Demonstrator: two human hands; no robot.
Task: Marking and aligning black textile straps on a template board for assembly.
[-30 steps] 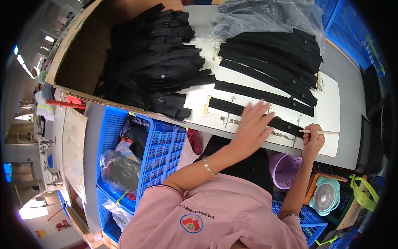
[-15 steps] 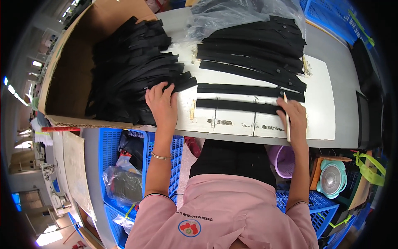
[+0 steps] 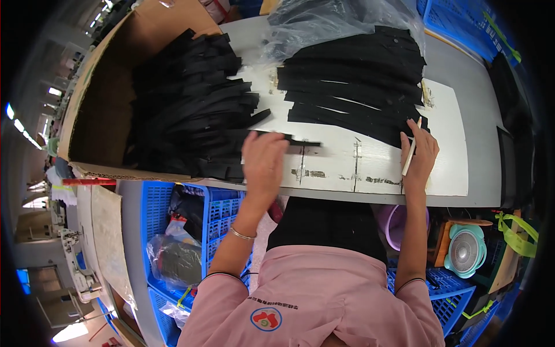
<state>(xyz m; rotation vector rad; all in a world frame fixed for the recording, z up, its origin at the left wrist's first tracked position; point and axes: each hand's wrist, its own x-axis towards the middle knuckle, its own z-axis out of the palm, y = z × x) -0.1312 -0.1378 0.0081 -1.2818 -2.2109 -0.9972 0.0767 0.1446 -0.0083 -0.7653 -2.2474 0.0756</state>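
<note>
My left hand (image 3: 263, 165), slightly blurred, is closed on a black fabric strip (image 3: 303, 143) that stretches from the cardboard box over the white board (image 3: 329, 165). Between the fingers of my right hand (image 3: 422, 155) is a pale pencil-like stick (image 3: 409, 157). That hand's fingertips rest by the right ends of a row of black strips (image 3: 352, 75), which lie side by side across the upper part of the board. A thick heap of similar black strips (image 3: 191, 104) spills from the box beside my left hand.
The open cardboard box (image 3: 95, 124) lies on its side at the left of the grey table (image 3: 474, 110). Crumpled clear plastic (image 3: 341, 23) is behind the strips. Below the table edge are blue crates (image 3: 156, 202), a purple bin (image 3: 399, 228) and a small turquoise fan (image 3: 465, 250).
The two strips lying apart near the front have moved away from me to join the row. My left hand has moved right, drawing a strip from the heap. My right hand has shifted slightly right.
</note>
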